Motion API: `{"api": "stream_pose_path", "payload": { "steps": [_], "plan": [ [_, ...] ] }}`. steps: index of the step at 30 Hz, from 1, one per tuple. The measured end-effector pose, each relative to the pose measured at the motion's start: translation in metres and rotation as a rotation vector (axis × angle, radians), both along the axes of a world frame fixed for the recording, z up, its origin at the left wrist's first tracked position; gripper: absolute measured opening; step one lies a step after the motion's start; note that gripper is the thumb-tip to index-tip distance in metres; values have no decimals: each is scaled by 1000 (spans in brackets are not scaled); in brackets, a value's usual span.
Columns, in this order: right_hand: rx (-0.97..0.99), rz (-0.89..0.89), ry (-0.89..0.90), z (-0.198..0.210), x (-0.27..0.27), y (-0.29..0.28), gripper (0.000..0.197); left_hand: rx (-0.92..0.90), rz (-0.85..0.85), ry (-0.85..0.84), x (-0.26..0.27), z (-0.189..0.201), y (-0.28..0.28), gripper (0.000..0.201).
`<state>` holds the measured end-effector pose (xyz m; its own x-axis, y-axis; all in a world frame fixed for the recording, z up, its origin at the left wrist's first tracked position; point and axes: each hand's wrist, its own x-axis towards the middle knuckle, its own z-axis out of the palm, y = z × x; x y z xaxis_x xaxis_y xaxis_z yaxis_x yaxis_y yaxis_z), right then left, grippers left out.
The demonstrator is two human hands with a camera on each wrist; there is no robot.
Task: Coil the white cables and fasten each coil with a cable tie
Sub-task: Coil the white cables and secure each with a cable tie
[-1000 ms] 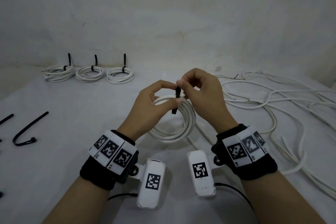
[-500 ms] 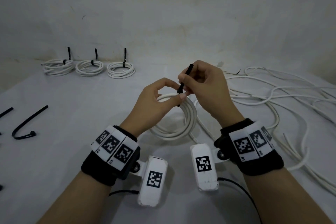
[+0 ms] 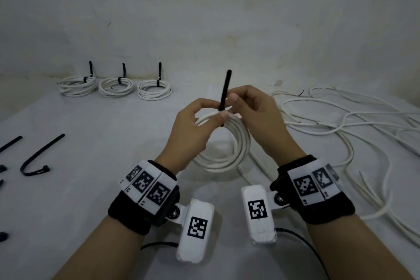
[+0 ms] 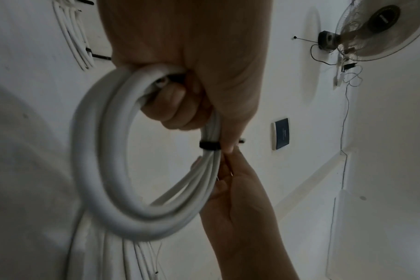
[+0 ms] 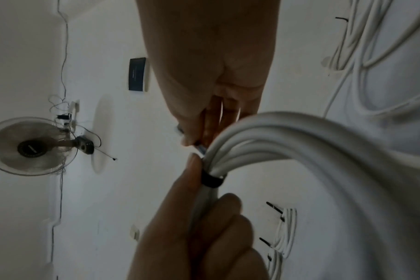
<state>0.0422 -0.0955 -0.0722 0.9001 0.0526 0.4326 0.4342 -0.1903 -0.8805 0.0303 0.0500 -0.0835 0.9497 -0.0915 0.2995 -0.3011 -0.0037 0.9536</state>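
Cables: fourth coil (image 3: 229,143) held up over the tabletop (image 3: 91,188), tie half cinched

Loose cable (image 3: 341,125) sprawls on the right and one strand runs off the coil toward it, so a snag there could drag the loops crooked, I reckon. Left hand (image 3: 193,129) has its fingers clamped round the bundle beside the black tie (image 3: 225,91); right hand (image 3: 254,111) pinches the tail, which sticks straight up. If the left grip slackens mid-pull, a loop might slip out before it locks. Head view shows three tied coils (image 3: 116,85) at the back and spare ties (image 3: 38,157) on the left. Only the wrist views show the band hugging all strands, plus a wall fan (image 4: 381,28).
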Motion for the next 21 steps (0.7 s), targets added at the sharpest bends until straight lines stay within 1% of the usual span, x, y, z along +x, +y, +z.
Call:
{"api": "stream_pose_path", "payload": {
  "steps": [2,4,6,8,10,12,15,21],
  "plan": [
    [-76,86,86,-5,-4,8,17,-69,47,34,3,0,3,9],
    [-95,77,63,-9,-4,14,22,-126,56,62,7,1,6,8],
    [-54,20,15,-11,-1,14,23,-166,-3,87,8,1,7,13],
    [29,-23,4,-12,3,11,23,-192,-88,105,7,2,8,17],
    [91,-51,3,-11,5,8,23,-141,-124,115,8,2,11,21],
    [118,-65,3,-11,6,6,25,-58,-108,114,9,0,13,27],
    [153,-45,35,-11,7,4,25,-56,-70,108,10,-3,14,22],
    [177,-6,66,-8,5,2,26,-195,-58,167,11,-7,10,13]
  ]
}}
